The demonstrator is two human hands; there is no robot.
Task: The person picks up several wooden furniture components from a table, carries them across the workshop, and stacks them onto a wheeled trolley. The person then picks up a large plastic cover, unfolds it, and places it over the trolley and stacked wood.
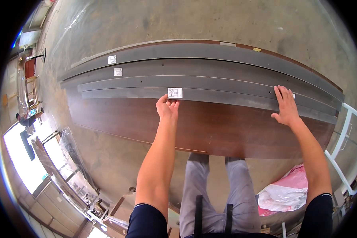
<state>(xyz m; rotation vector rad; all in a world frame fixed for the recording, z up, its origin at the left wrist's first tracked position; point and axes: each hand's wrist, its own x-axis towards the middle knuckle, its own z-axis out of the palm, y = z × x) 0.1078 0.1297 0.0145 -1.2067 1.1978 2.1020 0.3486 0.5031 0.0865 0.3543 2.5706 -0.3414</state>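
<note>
Several long, narrow grey boards [226,67] lie side by side on a wide brown panel [234,123] in front of me. A white printed label [175,93] sits on the nearest grey board [230,97], by its front edge. My left hand [169,108] is closed at that edge, thumb beside the label's corner and fingers curled just below it. Further right, my right hand [286,106] lies open across the nearer boards, fingers stretched out. A bit of white shows beside its fingers. Small dark holes dot the boards.
Two more white labels, a left one [112,59] and a nearer one [118,71], are on the farther boards. A white metal frame [339,139] stands at right, near a pink-and-white plastic bag [285,194]. At left are a plastic-wrapped rack [63,170] and another person [27,119].
</note>
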